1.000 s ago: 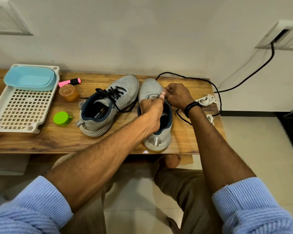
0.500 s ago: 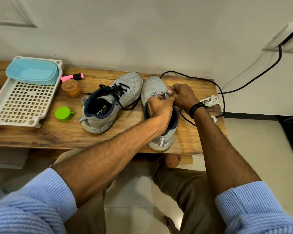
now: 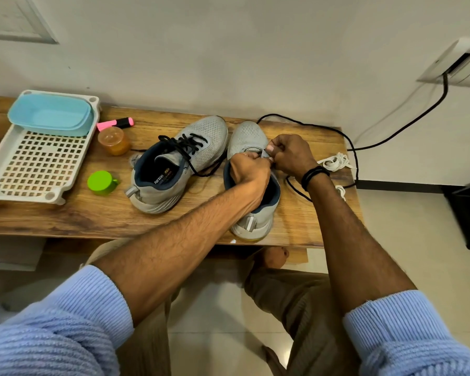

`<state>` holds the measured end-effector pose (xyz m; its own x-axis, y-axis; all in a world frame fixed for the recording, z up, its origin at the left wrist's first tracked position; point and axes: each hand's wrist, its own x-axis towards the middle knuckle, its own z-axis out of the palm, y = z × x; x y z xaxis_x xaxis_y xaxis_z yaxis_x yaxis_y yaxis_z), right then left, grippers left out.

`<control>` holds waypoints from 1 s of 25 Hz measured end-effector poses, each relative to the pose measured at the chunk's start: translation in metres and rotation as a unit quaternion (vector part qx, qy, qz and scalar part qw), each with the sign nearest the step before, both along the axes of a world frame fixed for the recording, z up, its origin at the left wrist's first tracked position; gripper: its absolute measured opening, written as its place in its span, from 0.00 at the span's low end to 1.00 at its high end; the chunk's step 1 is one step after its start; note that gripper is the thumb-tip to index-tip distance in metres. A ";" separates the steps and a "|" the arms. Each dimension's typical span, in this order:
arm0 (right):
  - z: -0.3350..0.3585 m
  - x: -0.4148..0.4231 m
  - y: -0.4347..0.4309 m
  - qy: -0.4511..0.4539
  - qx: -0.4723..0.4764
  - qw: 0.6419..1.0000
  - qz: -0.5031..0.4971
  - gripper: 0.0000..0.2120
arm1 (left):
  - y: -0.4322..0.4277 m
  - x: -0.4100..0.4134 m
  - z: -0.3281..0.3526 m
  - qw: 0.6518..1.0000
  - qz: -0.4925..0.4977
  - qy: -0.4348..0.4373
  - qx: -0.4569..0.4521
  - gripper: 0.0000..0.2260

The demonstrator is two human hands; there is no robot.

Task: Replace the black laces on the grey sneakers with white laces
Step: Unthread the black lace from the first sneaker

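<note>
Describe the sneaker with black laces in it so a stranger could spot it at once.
Find the wooden bench, then the white tray on it. Right of the tray, beside the green cup, lies the left sneaker of the pair. It alone shows criss-crossed black laces.

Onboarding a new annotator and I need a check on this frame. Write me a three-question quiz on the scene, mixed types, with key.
1. True or false: the white laces lie inside the white tray.
2. The left hand and right hand both pinch at which sneaker? A) the sneaker with black laces B) the sneaker nearer the white laces C) neither
3. Fill in: the blue tub sits in the ____.

Key:
1. False: they lie on the table, beside the right wrist.
2. B: the sneaker with black laces is untouched.
3. tray
</note>
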<state>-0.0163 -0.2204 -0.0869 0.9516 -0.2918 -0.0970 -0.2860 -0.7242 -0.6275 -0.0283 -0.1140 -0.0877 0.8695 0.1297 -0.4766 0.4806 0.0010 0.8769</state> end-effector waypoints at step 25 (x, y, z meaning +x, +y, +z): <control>-0.014 0.000 -0.006 0.016 0.147 0.986 -0.081 0.11 | 0.000 0.018 -0.026 0.998 -0.048 -0.010 -0.038 0.03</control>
